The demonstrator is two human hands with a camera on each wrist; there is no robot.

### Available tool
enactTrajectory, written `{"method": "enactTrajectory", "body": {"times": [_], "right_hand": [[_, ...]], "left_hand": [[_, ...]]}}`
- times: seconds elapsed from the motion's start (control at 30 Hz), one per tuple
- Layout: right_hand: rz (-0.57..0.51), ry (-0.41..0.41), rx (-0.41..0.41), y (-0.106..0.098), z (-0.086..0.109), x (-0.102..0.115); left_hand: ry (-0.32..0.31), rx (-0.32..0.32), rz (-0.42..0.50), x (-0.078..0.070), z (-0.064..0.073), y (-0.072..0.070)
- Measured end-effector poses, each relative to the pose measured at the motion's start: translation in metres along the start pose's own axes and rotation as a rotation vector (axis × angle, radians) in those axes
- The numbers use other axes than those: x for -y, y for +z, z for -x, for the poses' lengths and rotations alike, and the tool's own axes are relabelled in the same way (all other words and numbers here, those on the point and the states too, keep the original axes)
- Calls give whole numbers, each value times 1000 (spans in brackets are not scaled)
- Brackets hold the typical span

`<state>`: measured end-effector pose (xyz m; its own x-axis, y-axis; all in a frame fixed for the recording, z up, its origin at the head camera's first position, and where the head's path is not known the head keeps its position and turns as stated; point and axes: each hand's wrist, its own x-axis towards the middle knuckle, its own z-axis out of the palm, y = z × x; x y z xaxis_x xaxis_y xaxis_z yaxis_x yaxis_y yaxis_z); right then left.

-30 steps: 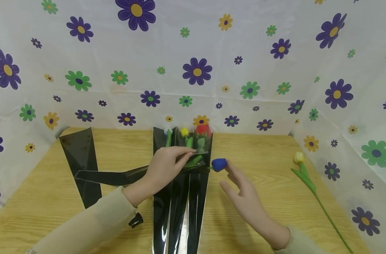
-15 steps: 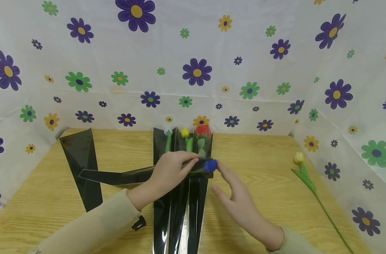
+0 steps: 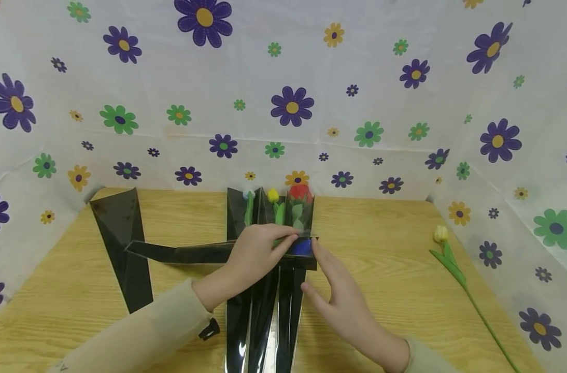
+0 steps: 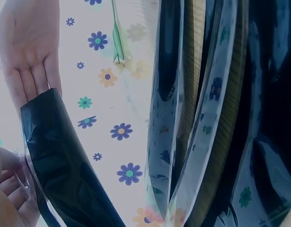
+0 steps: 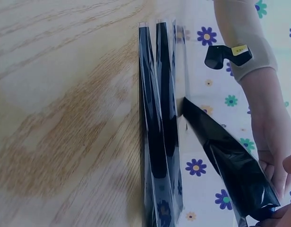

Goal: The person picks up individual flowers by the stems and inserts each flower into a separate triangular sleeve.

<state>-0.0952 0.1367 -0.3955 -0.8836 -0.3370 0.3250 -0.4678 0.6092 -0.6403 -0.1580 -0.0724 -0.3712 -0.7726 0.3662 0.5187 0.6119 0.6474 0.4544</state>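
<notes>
My left hand [image 3: 257, 251] pinches the mouth edge of a black flower sleeve [image 3: 201, 254] with a clear front, held crosswise above the table. A blue artificial flower [image 3: 303, 247] sits inside that sleeve's mouth, its head seen through the film; the stem is hidden. Fingertips of my right hand [image 3: 343, 300] touch the mouth beside the bloom, the fingers fairly straight and the thumb apart. In the left wrist view the sleeve [image 4: 65, 156] runs between both hands. The right wrist view shows the sleeve [image 5: 230, 161] slanting toward the left hand [image 5: 273, 142].
Beneath lie three black sleeves [image 3: 239, 311] side by side, with a light blue flower [image 3: 249, 195], a yellow tulip [image 3: 272, 195] and a red rose [image 3: 300, 194]. Another black sleeve [image 3: 125, 254] lies left. At right lies a pale yellow tulip [image 3: 441, 234] on the wooden table [image 3: 381, 238].
The blue flower has moved left into the sleeve's mouth, from outside it to behind the film. My right hand has followed it leftward; the left hand and sleeve have shifted slightly right.
</notes>
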Motion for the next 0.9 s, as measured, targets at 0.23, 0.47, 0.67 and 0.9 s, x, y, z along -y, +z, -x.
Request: {"method": "enactTrajectory", "body": {"times": [0.23, 0.47, 0.67, 0.9], "right_hand": [[2, 1, -3, 1, 0, 1], [-62, 21, -40, 1, -4, 0], [-151, 43, -107, 0, -7, -6], [-320, 147, -142, -3, -12, -12]], "left_hand": [[-9, 3, 19, -2, 0, 1], [4, -4, 23, -1, -2, 0], [15, -2, 18, 0, -4, -1], [-3, 30, 32, -3, -9, -5]]}}
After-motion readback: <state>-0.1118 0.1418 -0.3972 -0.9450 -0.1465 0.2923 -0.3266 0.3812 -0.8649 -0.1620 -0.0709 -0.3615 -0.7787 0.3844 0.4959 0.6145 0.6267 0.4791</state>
